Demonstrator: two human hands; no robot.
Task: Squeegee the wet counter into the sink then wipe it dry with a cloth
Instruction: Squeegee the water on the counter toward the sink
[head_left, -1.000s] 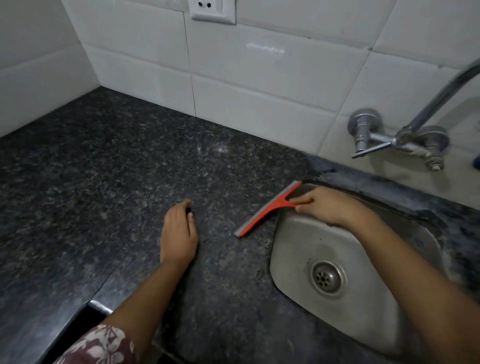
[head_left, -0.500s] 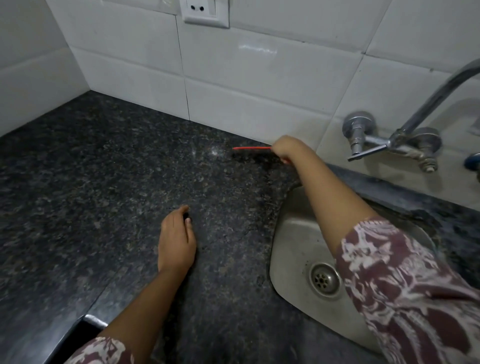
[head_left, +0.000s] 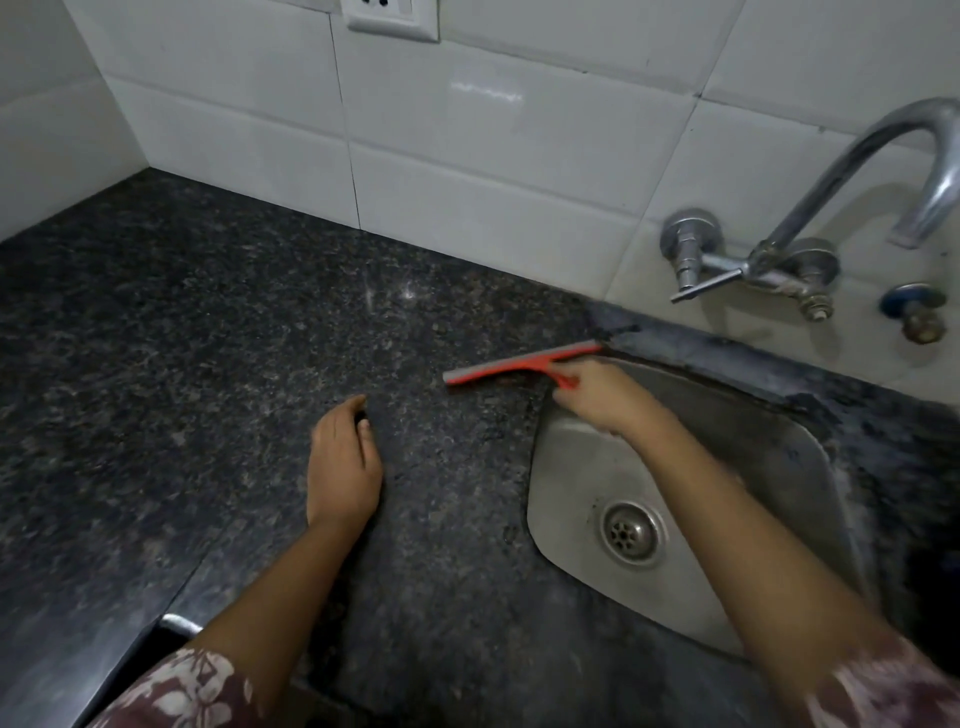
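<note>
Squeegee (head_left: 522, 362) beside the sink (head_left: 810, 441): my right hand (head_left: 602, 397) is gripping it, pushing water in; my left hand (head_left: 343, 467) is resting flat, holding nothing.

Two bare forearms enter from the lower edge, each ending in an uncovered left hand (head_left: 343, 467) and right hand (head_left: 602, 397). Short sleeves (head_left: 182, 691) of maroon fabric printed with a pale floral pattern cover the upper arms, the right one blurred. No rings, watch or bracelets are visible.
</note>
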